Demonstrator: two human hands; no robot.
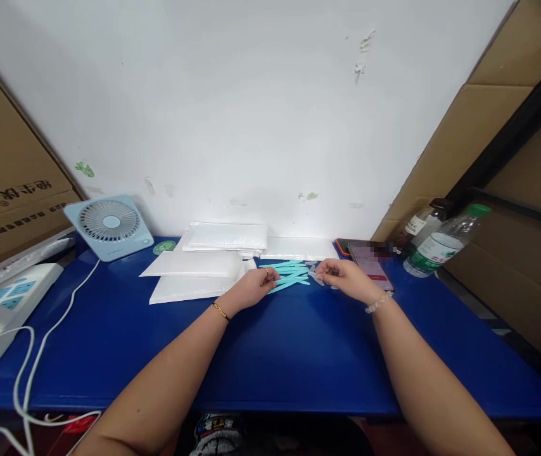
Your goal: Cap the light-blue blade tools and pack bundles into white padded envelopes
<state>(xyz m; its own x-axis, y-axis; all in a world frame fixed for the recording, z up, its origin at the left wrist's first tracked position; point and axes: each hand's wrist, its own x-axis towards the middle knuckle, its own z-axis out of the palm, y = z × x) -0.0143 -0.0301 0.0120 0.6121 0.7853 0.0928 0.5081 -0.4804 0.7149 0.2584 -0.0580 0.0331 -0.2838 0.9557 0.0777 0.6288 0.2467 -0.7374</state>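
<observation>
Several thin turquoise strips [292,272] lie in a loose pile on the blue table. My left hand [257,286] is at their left end, its fingers pinched on a turquoise strip. Small translucent pieces [317,278] are scattered just right of the strips. Over these pieces is my right hand [339,277], thumb and fingertips together; whatever is between them is too small to make out. White padded envelopes [189,287] are stacked beside my left hand, with more white packets [299,248] behind the strips.
A light blue fan [111,225] and a white power strip [28,304] with cables stand at the left. A phone [370,266], a green-capped bottle [441,247] and a dark-capped bottle [420,225] are at the right. Cardboard [14,158] borders the table, and a white wall rises behind.
</observation>
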